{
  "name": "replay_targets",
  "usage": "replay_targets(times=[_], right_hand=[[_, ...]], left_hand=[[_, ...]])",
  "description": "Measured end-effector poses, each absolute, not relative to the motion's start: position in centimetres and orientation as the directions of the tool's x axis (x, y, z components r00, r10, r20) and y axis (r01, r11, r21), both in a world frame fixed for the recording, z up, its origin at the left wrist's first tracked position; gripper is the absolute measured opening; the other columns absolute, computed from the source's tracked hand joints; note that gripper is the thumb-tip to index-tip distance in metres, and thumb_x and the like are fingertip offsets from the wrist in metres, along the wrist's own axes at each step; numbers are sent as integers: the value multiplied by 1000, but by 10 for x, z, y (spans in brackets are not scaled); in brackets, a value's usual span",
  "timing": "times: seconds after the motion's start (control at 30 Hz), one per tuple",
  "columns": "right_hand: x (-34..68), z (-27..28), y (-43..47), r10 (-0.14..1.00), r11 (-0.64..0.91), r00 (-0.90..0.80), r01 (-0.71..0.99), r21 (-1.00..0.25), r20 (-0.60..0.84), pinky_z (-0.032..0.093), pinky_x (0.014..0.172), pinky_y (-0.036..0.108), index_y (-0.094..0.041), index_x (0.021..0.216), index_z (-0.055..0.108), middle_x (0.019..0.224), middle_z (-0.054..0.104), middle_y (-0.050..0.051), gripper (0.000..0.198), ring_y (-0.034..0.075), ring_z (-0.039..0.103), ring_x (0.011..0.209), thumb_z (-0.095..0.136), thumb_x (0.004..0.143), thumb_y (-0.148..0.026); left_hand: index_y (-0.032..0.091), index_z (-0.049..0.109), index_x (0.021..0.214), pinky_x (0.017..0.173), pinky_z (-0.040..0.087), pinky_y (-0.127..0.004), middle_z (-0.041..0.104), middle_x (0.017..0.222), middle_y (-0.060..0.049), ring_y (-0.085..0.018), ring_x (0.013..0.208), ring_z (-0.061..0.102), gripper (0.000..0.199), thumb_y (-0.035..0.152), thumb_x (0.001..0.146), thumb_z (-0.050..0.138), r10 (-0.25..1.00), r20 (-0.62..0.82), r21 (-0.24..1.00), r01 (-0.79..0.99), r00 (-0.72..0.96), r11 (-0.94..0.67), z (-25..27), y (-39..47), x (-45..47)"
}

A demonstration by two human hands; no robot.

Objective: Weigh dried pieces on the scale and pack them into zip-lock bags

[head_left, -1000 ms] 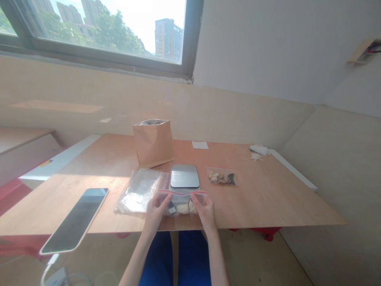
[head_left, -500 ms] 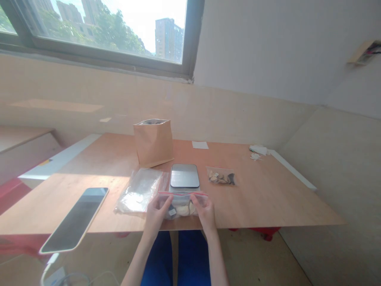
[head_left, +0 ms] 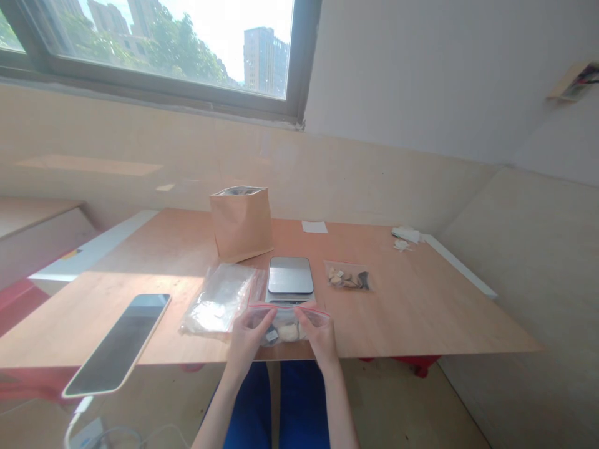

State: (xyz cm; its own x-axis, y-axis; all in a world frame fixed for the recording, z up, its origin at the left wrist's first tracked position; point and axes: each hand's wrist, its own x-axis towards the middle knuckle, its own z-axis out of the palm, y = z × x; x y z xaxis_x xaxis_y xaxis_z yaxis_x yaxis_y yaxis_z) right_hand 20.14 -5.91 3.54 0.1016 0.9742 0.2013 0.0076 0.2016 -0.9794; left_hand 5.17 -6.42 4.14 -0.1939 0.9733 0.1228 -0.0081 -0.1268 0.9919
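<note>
A clear zip bag with a red seal strip lies at the table's front edge, holding pale pieces and a dark one with a small white label. My left hand pinches its top edge on the left. With thumb and fingers, my right hand grips the same edge farther right, so both hands are closed on the bag. Just beyond it sits a kitchen scale with a bare silver plate. To the scale's right lies a second filled zip bag.
Flat clear bags are piled left of the scale. A brown paper pouch stands open-topped behind them. A phone with a cable overhangs the front left edge. White paper and crumpled tissues lie at the back.
My right hand's fingertips have moved left along the bag's seal, closer to my left fingertips, which have shifted slightly right. The bag stays in both hands.
</note>
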Motion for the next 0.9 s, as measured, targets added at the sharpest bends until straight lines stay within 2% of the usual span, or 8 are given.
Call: replay_targets(times=[0.2, 0.43, 0.7, 0.9], right_hand=[[202, 36, -58, 970, 221, 104, 7, -975, 220, 51, 66, 27, -17, 72, 64, 70, 67, 2, 18, 17, 64, 69, 64, 75, -34], [198, 43, -59, 966, 259, 15, 57, -964, 260, 50, 68, 27, -17, 74, 66, 73, 65, 4, 16, 16, 61, 72, 62, 77, -32], [194, 40, -59, 930, 362, 55, 49, -931, 365, 48, 63, 25, -18, 69, 66, 70, 62, 2, 11, 15, 60, 68, 64, 76, -27], [188, 44, -61, 919, 366, 137, 57, -929, 371, 49, 61, 25, -17, 68, 66, 67, 62, 2, 11, 15, 60, 66, 64, 75, -25]], left_hand=[[15, 70, 75, 70, 53, -28, 71, 75, -6, -20, 75, 66, 27, 41, 67, 68, 977, 105, 994, 3, -187, -107, 40, -63, 53], [16, 71, 72, 69, 52, -26, 70, 77, -6, -19, 77, 66, 22, 36, 72, 65, 985, 168, 986, -6, -46, -168, 52, -64, 56], [16, 69, 71, 63, 51, -23, 68, 75, -5, -17, 73, 65, 22, 37, 73, 64, 984, 155, 988, 31, -87, -153, 49, -66, 59], [16, 67, 75, 62, 51, -24, 68, 71, -3, -16, 69, 65, 24, 39, 73, 63, 985, 107, 994, 32, -135, -104, 47, -67, 63]])
